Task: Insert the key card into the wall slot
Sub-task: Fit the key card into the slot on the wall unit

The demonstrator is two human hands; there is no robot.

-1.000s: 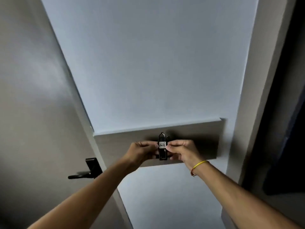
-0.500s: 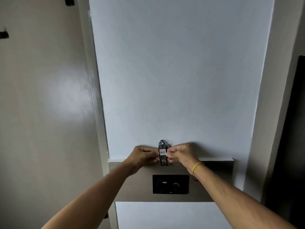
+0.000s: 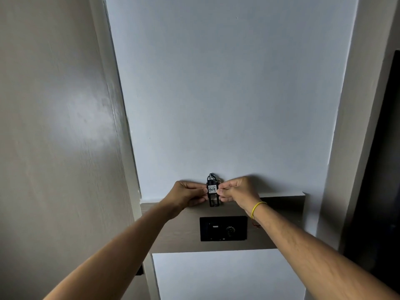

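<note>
A black key card (image 3: pixel 212 194) with a white "407" label and a key ring on top is held upright in front of the wall. My left hand (image 3: pixel 186 194) pinches its left edge and my right hand (image 3: pixel 235 191) pinches its right edge; a yellow band circles the right wrist. Below the card, a black wall slot unit (image 3: pixel 223 228) with a small light slot and a round dial sits in a grey-brown panel (image 3: pixel 281 221). The card's lower end hangs a short way above the unit, apart from it.
A beige door (image 3: pixel 54 148) fills the left side, its frame running beside the panel. White wall (image 3: pixel 227 94) spreads above and below the panel. A dark opening (image 3: pixel 381 169) lies at the far right.
The view has tilted so the black wall unit appears below my hands. Both hands keep the same pinch on the card, which now sits at the panel's top edge.
</note>
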